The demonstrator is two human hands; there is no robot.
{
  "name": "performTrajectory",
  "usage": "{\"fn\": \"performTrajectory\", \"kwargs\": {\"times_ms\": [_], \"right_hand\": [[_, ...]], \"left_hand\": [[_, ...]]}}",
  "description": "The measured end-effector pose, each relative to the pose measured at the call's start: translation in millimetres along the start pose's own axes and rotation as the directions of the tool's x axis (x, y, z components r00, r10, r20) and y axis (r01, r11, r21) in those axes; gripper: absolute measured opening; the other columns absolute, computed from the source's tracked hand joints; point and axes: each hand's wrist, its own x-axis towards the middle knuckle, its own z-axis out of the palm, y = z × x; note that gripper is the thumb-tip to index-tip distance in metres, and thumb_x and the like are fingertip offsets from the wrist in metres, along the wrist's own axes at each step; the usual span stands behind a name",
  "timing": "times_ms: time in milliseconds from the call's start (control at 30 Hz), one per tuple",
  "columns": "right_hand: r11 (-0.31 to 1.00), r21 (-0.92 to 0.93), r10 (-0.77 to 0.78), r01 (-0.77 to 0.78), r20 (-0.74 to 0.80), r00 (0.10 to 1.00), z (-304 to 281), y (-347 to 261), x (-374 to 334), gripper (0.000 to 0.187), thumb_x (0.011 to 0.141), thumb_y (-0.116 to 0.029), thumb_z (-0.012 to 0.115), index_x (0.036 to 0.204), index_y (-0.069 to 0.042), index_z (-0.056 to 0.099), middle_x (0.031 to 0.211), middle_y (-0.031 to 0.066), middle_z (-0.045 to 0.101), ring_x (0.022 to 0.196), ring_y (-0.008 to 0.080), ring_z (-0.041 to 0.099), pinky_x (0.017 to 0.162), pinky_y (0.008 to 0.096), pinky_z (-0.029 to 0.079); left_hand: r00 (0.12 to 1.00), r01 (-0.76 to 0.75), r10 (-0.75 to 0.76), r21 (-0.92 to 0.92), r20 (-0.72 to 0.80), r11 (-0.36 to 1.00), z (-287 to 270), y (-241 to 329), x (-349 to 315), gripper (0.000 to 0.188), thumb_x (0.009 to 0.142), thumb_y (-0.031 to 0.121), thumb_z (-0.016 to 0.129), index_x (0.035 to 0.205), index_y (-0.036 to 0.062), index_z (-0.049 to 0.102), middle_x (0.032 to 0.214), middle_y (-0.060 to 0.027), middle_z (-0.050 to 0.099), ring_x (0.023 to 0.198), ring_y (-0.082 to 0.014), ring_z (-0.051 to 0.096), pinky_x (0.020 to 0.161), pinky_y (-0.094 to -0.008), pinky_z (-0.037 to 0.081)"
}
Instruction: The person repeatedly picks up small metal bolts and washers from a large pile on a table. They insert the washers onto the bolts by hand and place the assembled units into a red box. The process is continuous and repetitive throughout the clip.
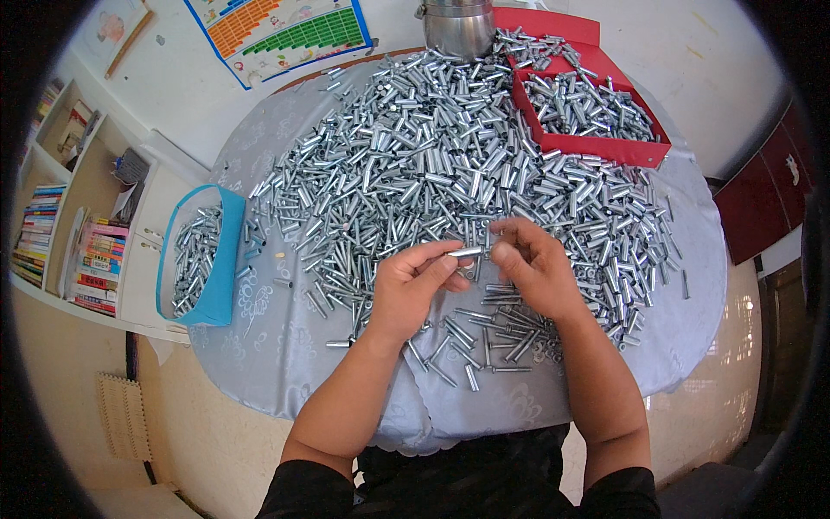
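Note:
Between the thumb and fingers of my left hand (412, 281) is a short shiny metal sleeve (468, 252), held level over the pile. My right hand (538, 266) is closed in a pinch at the sleeve's right end; what its fingertips hold, if anything, is too small to make out. Beyond both hands a big heap of loose metal sleeves (450, 147) covers much of the table. Long thin bolts (467, 342) lie scattered below my hands. Beside my right wrist sit small nuts or washers (546, 349).
A red box (596, 154) full of metal pieces stands at the back right, its lid open. At the left edge sits a blue basket (220, 277) with more pieces. A steel pot (458, 30) stands at the back. The round table has a silvery cloth (285, 372).

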Motion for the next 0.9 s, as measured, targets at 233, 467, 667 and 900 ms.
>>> {"fn": "performTrajectory", "kwargs": {"times_ms": [233, 467, 667, 900], "right_hand": [[0.967, -0.198, 0.192, -0.163, 0.133, 0.972, -13.4, -2.4, 2.1, 0.022, 0.091, -0.021, 0.065, 0.094, 0.001, 0.064, 0.073, 0.0016, 0.06, 0.065, 0.0087, 0.053, 0.061, 0.0241, 0.044], [0.981, -0.19, 0.053, -0.034, 0.094, 0.994, -8.7, -1.1, 2.1, 0.021, 0.09, -0.019, 0.065, 0.088, 0.002, 0.065, 0.075, 0.0027, 0.062, 0.066, 0.0093, 0.054, 0.062, 0.0248, 0.045], [0.996, -0.08, -0.041, 0.048, 0.09, 0.995, -2.4, -2.9, 0.9, 0.02, 0.091, -0.018, 0.064, 0.09, 0.002, 0.064, 0.079, 0.0038, 0.063, 0.07, 0.0092, 0.055, 0.064, 0.0244, 0.045], [0.996, -0.06, 0.067, -0.058, 0.152, 0.986, -8.2, -1.4, 0.4, 0.021, 0.093, -0.02, 0.062, 0.09, 0.001, 0.064, 0.078, 0.0034, 0.063, 0.071, 0.0093, 0.056, 0.064, 0.024, 0.045]], "left_hand": [[1.0, -0.021, 0.021, -0.014, -0.015, 1.0, -1.1, -1.7, -0.1, 0.024, 0.092, 0.004, 0.058, 0.114, -0.0059, 0.062, 0.097, -0.0148, 0.07, 0.076, -0.0173, 0.068, 0.07, -0.0289, 0.058], [1.0, -0.027, 0.027, -0.025, -0.006, 0.999, -2.3, -2.2, -0.3, 0.024, 0.092, 0.003, 0.058, 0.113, -0.0062, 0.062, 0.098, -0.0152, 0.07, 0.077, -0.0172, 0.068, 0.071, -0.0283, 0.058], [1.0, 0.0, 0.0, -0.034, -0.016, 0.999, -1.4, -0.7, -0.4, 0.024, 0.091, 0.003, 0.058, 0.113, -0.0058, 0.063, 0.098, -0.0154, 0.07, 0.076, -0.0174, 0.068, 0.072, -0.0282, 0.057], [1.0, 0.001, -0.001, -0.051, -0.006, 0.999, -0.7, 0.4, -0.2, 0.024, 0.091, 0.004, 0.058, 0.112, -0.0055, 0.063, 0.098, -0.0155, 0.07, 0.076, -0.0175, 0.068, 0.072, -0.0286, 0.057]]}}
